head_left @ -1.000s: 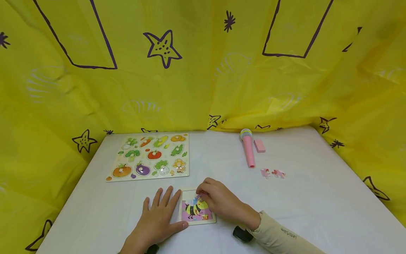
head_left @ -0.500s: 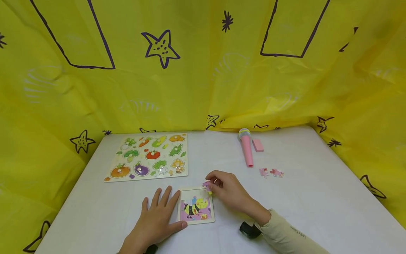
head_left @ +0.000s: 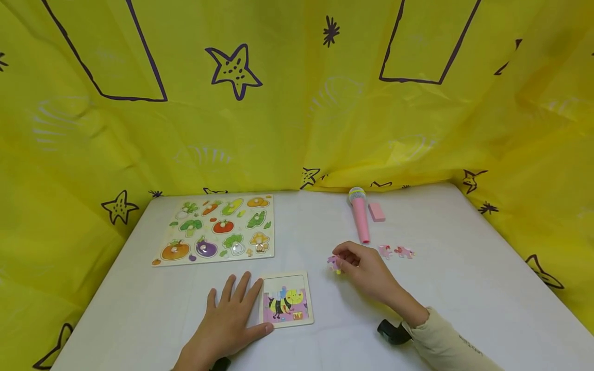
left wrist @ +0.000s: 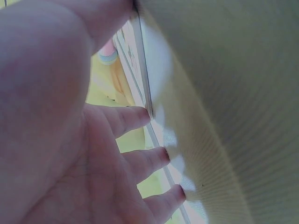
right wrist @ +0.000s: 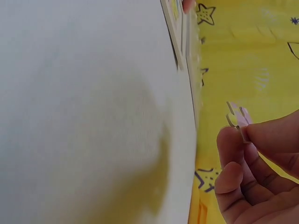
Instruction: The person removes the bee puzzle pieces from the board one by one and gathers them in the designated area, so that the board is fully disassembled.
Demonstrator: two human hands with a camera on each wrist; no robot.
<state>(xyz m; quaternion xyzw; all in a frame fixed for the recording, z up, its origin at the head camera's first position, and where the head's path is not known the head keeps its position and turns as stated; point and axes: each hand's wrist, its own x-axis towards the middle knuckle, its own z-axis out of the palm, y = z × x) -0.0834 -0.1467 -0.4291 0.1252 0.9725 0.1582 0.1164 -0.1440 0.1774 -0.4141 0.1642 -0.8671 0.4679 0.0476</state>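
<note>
A small framed jigsaw puzzle with a bee picture lies near the front of the table; its upper strip shows bare backing. My left hand lies with spread, straight fingers at the frame's left side, index fingertip and thumb touching its edge. To the right of the frame, my right hand pinches a pink puzzle piece between thumb and fingers. In the right wrist view that jigsaw piece is held up off the table. Two more pink pieces lie behind and right of the right hand.
A vegetable peg board lies at the back left. A pink toy microphone and a pink block sit at the back right. A yellow patterned curtain hangs behind the white table.
My right hand has drawn away from the puzzle frame toward the right, carrying the pinched puzzle piece. The left hand stays at the frame.
</note>
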